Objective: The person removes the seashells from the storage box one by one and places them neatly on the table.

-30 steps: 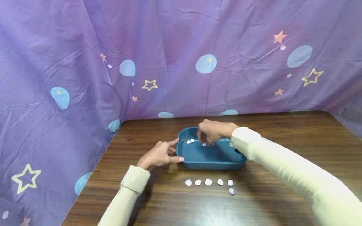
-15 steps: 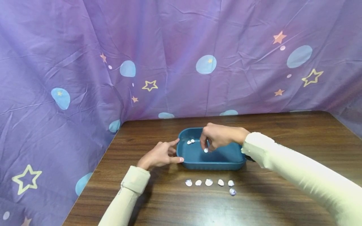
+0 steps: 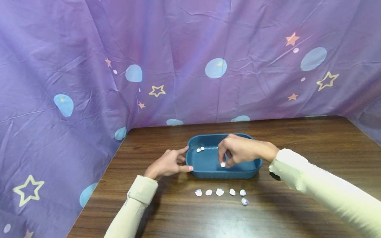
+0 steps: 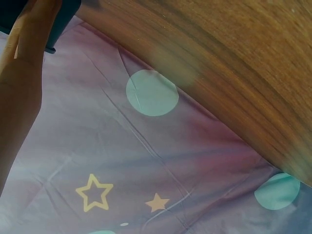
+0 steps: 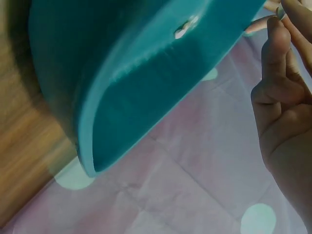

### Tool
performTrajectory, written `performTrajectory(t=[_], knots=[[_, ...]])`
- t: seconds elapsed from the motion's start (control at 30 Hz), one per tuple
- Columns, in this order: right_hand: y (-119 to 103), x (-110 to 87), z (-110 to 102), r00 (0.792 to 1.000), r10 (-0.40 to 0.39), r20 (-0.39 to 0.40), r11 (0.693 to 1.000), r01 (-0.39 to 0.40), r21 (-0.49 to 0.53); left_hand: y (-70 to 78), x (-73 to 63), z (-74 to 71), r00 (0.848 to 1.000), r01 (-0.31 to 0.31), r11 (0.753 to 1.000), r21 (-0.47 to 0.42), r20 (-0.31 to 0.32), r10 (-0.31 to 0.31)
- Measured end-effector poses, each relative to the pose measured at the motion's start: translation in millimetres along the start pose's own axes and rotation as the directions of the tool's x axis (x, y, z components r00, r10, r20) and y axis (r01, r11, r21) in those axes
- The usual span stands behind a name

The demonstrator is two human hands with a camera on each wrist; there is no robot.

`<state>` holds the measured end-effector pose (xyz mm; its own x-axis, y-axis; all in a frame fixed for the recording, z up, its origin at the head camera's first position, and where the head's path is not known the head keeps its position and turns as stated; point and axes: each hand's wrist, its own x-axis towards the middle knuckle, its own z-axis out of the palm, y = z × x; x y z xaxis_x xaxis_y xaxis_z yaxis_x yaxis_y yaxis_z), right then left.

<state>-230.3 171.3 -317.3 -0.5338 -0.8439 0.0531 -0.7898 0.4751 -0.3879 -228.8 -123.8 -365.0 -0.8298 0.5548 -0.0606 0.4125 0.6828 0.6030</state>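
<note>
Over the blue plastic tub (image 3: 205,175), my right hand (image 3: 238,148) pinches a small white shell (image 3: 223,164) between thumb and fingertips. In the right wrist view the shell's edge (image 5: 280,12) shows at those fingertips. My left hand (image 3: 168,162) rests against the tub's left end, thumb and index finger extended and spread along the rim. Two small white shells (image 3: 200,149) lie inside the tub near its left back corner. On the table in front, several white and purplish shells (image 3: 219,192) lie in a row, with another shell (image 3: 244,202) below its right end.
The tub stands on a dark brown wooden table (image 3: 166,211). A purple curtain (image 3: 184,59) printed with stars and dots hangs behind it and along the left side.
My right hand has come from the tub's back toward its front right, bringing the pinched shell along. The left hand, the tub and the shells on the table have stayed put.
</note>
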Motion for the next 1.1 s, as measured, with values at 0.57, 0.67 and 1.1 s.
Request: performTrajectory(t=[0.57,0.67,1.1], knots=[[-18.7,-32.0,27.3,0.987,-0.055,-0.151,0.998,0.051,-0.026,1.6,-0.4,0.2,1.0,0.025,1.0,0.008,-0.01,-0.025],[-19.3,-36.2,31.3,0.984,-0.075,-0.164,0.997,0.07,-0.035,2.0,0.0,0.0,1.0,0.023,1.0,0.001,-0.01,-0.023],[-32.8,-48.7,51.0,0.991,-0.091,-0.103,0.989,0.078,-0.123,1.8,-0.6,-0.7,1.0,0.015,1.0,0.024,-0.011,-0.015]])
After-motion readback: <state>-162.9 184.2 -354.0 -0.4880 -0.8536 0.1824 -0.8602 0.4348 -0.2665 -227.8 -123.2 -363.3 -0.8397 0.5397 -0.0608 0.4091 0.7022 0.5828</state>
